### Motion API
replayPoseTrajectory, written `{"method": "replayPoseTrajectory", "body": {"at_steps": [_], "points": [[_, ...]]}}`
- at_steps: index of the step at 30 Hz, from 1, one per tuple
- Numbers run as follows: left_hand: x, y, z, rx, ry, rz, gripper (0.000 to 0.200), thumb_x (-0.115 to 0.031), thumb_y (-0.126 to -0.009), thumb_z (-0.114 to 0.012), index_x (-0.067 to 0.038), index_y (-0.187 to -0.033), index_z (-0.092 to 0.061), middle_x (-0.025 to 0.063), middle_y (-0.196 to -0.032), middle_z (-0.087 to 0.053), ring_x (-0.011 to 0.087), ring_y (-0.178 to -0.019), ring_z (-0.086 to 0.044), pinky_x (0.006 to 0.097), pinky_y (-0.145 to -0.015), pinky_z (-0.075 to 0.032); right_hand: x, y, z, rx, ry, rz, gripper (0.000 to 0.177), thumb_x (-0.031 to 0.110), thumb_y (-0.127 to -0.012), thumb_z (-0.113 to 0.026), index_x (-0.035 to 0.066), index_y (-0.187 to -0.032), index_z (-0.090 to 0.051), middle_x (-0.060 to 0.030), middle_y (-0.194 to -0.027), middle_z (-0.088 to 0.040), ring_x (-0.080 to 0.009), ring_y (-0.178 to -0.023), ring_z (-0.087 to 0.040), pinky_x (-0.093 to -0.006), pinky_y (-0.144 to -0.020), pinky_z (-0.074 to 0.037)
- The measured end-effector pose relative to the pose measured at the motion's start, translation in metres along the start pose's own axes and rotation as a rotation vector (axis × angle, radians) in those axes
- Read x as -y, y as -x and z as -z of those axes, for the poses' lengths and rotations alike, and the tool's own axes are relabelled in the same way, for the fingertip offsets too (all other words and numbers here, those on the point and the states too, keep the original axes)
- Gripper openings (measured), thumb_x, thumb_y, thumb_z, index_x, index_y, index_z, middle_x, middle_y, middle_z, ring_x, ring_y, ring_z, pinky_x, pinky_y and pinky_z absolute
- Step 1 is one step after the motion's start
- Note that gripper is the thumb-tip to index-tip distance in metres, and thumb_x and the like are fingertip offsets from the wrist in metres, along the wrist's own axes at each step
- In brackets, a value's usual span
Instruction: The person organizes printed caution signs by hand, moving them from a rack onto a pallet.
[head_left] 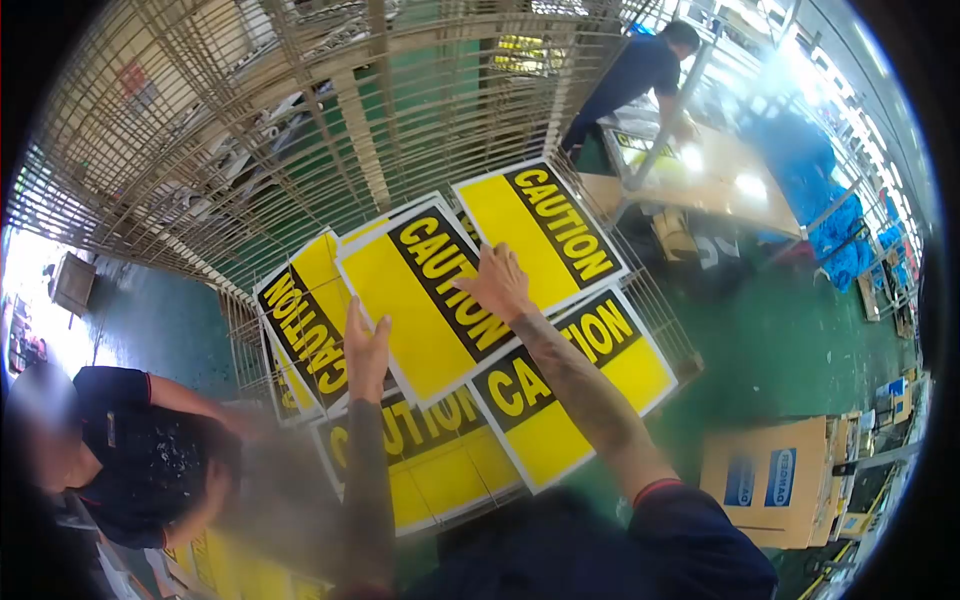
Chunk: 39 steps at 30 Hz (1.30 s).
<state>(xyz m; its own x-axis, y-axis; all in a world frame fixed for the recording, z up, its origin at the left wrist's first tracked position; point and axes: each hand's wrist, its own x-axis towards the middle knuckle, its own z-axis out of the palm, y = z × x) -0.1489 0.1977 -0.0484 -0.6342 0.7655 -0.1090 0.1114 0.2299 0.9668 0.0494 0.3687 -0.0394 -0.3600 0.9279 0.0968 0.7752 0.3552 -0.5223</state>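
Observation:
A yellow and black CAUTION sign (405,300) lies tilted on top of other signs in front of me. My left hand (368,350) is at its left edge, fingers stretched up and thumb apart. On its right side rests my right hand (497,283), with fingers spread near the black band. Around it are more CAUTION signs: one at the upper right (500,210), one at the left (318,265), one at the lower right (635,370) and one below (440,490). My forearms cover parts of the lower signs.
Wire rack shelving (340,110) rises beyond the signs, which lie on a wire shelf (665,335). One person (150,440) stands close at left; another (630,80) bends over a table (735,180). Cardboard boxes (730,450) with DANGER labels stand at lower right.

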Motion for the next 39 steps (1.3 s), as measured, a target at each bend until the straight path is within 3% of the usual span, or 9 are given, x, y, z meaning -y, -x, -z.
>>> {"method": "replayPoseTrajectory", "body": {"at_steps": [5, 7, 14, 17, 23, 29, 33, 37, 39], "points": [[-0.009, -0.005, -0.003, -0.123, 0.543, 0.118, 0.064, -0.006, -0.102, -0.064, 0.002, -0.161, -0.039, 0.0176, -0.149, -0.059, 0.0249, -0.129, -0.061, 0.0368, -0.106, -0.050, -0.012, -0.030, -0.001, 0.079, -0.099, -0.127, 0.086, 0.058, -0.077, -0.088, -0.004, -0.131, -0.062, -0.0255, -0.132, -0.063, -0.0411, -0.128, -0.059, -0.0475, -0.103, -0.051], [-0.007, -0.005, 0.001, 0.102, 0.655, 0.107, 0.059, -0.003, -0.103, -0.059, 0.001, -0.159, -0.041, 0.0159, -0.145, -0.061, 0.0248, -0.127, -0.063, 0.0352, -0.103, -0.053, -0.025, -0.044, -0.004, 0.200, -0.174, -0.119, 0.090, 0.063, -0.076, -0.088, -0.006, -0.128, -0.063, -0.0260, -0.131, -0.064, -0.0452, -0.129, -0.058, -0.0538, -0.106, -0.050], [-0.092, 0.071, -0.037, 0.163, 0.807, 0.023, 0.050, -0.002, -0.105, -0.055, 0.004, -0.154, -0.045, 0.0162, -0.144, -0.062, 0.0284, -0.130, -0.063, 0.0420, -0.108, -0.051, -0.062, -0.015, 0.097, 0.211, -0.426, 0.016, 0.099, 0.059, -0.077, -0.090, -0.009, -0.142, -0.058, -0.0300, -0.137, -0.063, -0.0396, -0.123, -0.065, -0.0445, -0.105, -0.051], [-0.112, 0.062, -0.096, 0.225, 0.696, -0.021, 0.049, -0.005, -0.105, -0.056, 0.002, -0.153, -0.048, 0.0149, -0.140, -0.064, 0.0269, -0.129, -0.063, 0.0401, -0.108, -0.051, -0.111, -0.033, 0.153, 0.281, -0.473, -0.011, 0.086, 0.052, -0.078, -0.093, -0.007, -0.133, -0.064, -0.0266, -0.117, -0.072, -0.0375, -0.103, -0.074, -0.0404, -0.087, -0.058], [-0.039, -0.056, -0.229, 0.133, -0.232, -0.102, 0.059, -0.022, -0.104, -0.065, 0.002, -0.155, -0.048, 0.0169, -0.150, -0.060, 0.0275, -0.133, -0.061, 0.0351, -0.111, -0.046, -0.210, -0.084, 0.124, -0.127, 0.020, 0.001, 0.073, 0.044, -0.083, -0.089, 0.000, -0.134, -0.060, -0.0195, -0.137, -0.062, -0.0414, -0.130, -0.055, -0.0511, -0.101, -0.053], [-0.074, -0.031, -0.227, 0.160, 0.123, 0.169, 0.078, -0.029, -0.102, -0.070, 0.001, -0.164, -0.035, 0.0209, -0.156, -0.054, 0.0325, -0.137, -0.057, 0.0436, -0.108, -0.049, -0.234, -0.108, 0.123, -0.142, -0.191, 0.146, 0.066, 0.036, -0.082, -0.090, 0.001, -0.132, -0.064, -0.0189, -0.117, -0.071, -0.0375, -0.109, -0.069, -0.0490, -0.091, -0.057], [-0.112, -0.015, -0.211, 0.186, 0.157, 0.149, 0.086, -0.031, -0.103, -0.069, -0.002, -0.169, -0.024, 0.0209, -0.161, -0.048, 0.0322, -0.135, -0.059, 0.0470, -0.106, -0.053, -0.205, -0.116, 0.183, 0.424, -1.024, -0.083, 0.042, 0.018, -0.097, -0.079, -0.006, -0.129, -0.068, -0.0185, -0.111, -0.077, -0.0228, -0.087, -0.077, -0.0361, -0.075, -0.061], [-0.143, 0.024, -0.186, 0.072, 0.496, 0.050, 0.085, -0.034, -0.105, -0.067, -0.005, -0.169, -0.022, 0.0169, -0.158, -0.050, 0.0294, -0.140, -0.055, 0.0444, -0.104, -0.054, -0.211, -0.127, 0.222, 0.701, -1.347, -0.076, 0.031, 0.011, -0.106, -0.065, -0.005, -0.132, -0.065, -0.0179, -0.119, -0.076, -0.0245, -0.102, -0.077, -0.0398, -0.091, -0.064], [-0.152, 0.077, -0.168, 0.027, 0.641, 0.053, 0.074, -0.034, -0.106, -0.064, -0.005, -0.166, -0.032, 0.0130, -0.150, -0.056, 0.0214, -0.111, -0.065, 0.0334, -0.083, -0.057, -0.203, -0.110, 0.244, 0.732, -1.162, 0.024, 0.032, 0.012, -0.107, -0.064, -0.005, -0.134, -0.063, -0.0168, -0.124, -0.074, -0.0238, -0.108, -0.076, -0.0392, -0.093, -0.064]]}}
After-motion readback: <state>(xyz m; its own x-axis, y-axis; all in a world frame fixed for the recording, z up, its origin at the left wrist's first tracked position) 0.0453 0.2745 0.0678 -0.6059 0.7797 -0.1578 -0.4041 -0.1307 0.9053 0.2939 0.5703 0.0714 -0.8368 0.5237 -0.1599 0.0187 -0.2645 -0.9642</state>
